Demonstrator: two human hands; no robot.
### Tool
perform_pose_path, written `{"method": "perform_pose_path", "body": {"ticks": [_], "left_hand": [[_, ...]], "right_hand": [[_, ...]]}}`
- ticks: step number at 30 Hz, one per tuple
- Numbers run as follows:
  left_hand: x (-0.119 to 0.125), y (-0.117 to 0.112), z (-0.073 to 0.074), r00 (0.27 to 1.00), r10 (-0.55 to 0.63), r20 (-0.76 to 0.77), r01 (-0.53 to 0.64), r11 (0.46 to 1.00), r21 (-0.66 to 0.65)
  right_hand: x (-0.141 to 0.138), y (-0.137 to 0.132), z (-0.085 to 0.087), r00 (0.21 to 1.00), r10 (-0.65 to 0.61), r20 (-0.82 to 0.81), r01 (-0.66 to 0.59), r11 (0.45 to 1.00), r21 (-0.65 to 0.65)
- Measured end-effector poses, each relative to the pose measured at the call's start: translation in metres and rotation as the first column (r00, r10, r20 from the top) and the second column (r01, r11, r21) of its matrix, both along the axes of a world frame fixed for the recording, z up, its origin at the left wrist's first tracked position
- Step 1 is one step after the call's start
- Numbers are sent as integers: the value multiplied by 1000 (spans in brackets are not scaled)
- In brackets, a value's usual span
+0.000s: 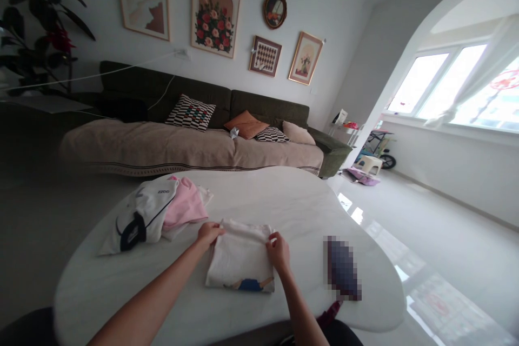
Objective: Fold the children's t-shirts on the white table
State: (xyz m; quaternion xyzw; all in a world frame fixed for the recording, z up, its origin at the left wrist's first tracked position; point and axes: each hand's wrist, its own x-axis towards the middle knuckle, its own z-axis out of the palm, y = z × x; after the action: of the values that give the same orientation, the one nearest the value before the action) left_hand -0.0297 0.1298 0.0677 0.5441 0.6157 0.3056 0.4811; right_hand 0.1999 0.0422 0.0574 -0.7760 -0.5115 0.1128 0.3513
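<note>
**A:** What does the room hold, biggest first?

**B:** A long dark green fabric sofa [211,102] runs along the far white wall, its seat draped with a beige fringed throw [182,146]. Cushions sit on it: a black-and-white checked cushion [190,112] and an orange square cushion [246,124] among them. Framed pictures hang above, the largest a tall rose print in a pale frame [215,10]. A dark leafy houseplant [36,27] stands at the left, and bright windows [454,84] fill the arched alcove on the right, over a glossy pale floor [446,238].

**A:** And the surface nearer the person?

**B:** A rounded white desk [259,194] takes up the foreground. On its left side lies a white garment with dark navy trim [141,216], with a crumpled pink garment [184,206] touching it on the right.

**A:** What do the hands have?

**B:** A folded white cloth with a blue and tan print at its near edge [241,259] lies flat in the middle of the desk. The left hand [208,233] pinches its far left corner, the grip pressed together on the fabric. The right hand [278,251] pinches the far right corner the same way. A blurred dark patch [343,267] lies near the right hand.
</note>
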Motion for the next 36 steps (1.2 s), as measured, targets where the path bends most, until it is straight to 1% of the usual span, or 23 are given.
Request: {"method": "perform_pose_path", "body": {"ticks": [4, 6, 9, 12, 14, 17, 19, 20, 21, 22, 23, 25, 26, 28, 30, 31, 33, 34, 36], "left_hand": [[-1, -2, 1, 976, 56, -211, -34, 993, 110], [-1, -5, 3, 963, 42, -268, -9, 992, 125], [-4, -12, 8, 958, -43, -284, 75, 992, 103], [-8, -16, 18, 971, -99, -219, 125, 987, 106], [-12, -17, 29, 985, -102, -138, 121, 984, 134], [-17, -16, 55, 997, -70, 15, 65, 973, 221], [-21, -18, 75, 993, -58, 104, 24, 953, 302], [-23, -20, 85, 988, -65, 137, 15, 939, 344], [-26, -24, 92, 984, -80, 158, 14, 924, 383], [-29, -30, 98, 981, -104, 166, 25, 908, 418], [-33, -38, 100, 978, -131, 161, 46, 893, 447], [-44, -58, 96, 976, -186, 115, 109, 869, 483], [-51, -71, 91, 972, -216, 88, 147, 862, 486], [-65, -95, 76, 952, -303, -40, 288, 847, 447], [-75, -114, 61, 899, -388, -204, 437, 823, 363], [-76, -119, 55, 863, -409, -296, 495, 802, 334], [-71, -121, 46, 809, -386, -443, 548, 767, 333], [-65, -119, 43, 802, -352, -483, 548, 756, 359], [-47, -109, 34, 781, -294, -551, 550, 741, 385]], "right_hand": [[-3, 4, 5, 998, -65, 18, 66, 995, -74], [-7, 7, 7, 998, -69, 8, 69, 989, -133], [-13, 8, 11, 999, -37, -31, 30, 978, -205], [-14, 7, 21, 996, 8, -84, -25, 978, -207], [-11, 7, 38, 994, 36, -105, -51, 988, -146], [-6, 8, 76, 991, 84, -109, -81, 996, 25], [-5, 5, 101, 986, 125, -106, -108, 982, 152], [-6, 1, 110, 984, 146, -102, -123, 970, 209], [-7, -5, 117, 982, 165, -94, -136, 957, 256], [-9, -13, 120, 980, 180, -84, -148, 945, 292], [-11, -22, 118, 979, 192, -70, -160, 935, 318], [-13, -47, 104, 975, 219, -40, -194, 924, 330], [-12, -60, 93, 971, 239, -23, -220, 923, 316], [-9, -85, 67, 958, 286, 10, -279, 924, 260], [-4, -103, 45, 950, 310, 38, -312, 930, 195], [-4, -107, 37, 950, 309, 50, -313, 935, 168], [-9, -106, 28, 954, 291, 69, -298, 946, 131], [-18, -101, 26, 957, 280, 79, -288, 950, 118], [-43, -86, 23, 958, 269, 98, -278, 955, 104]]}}
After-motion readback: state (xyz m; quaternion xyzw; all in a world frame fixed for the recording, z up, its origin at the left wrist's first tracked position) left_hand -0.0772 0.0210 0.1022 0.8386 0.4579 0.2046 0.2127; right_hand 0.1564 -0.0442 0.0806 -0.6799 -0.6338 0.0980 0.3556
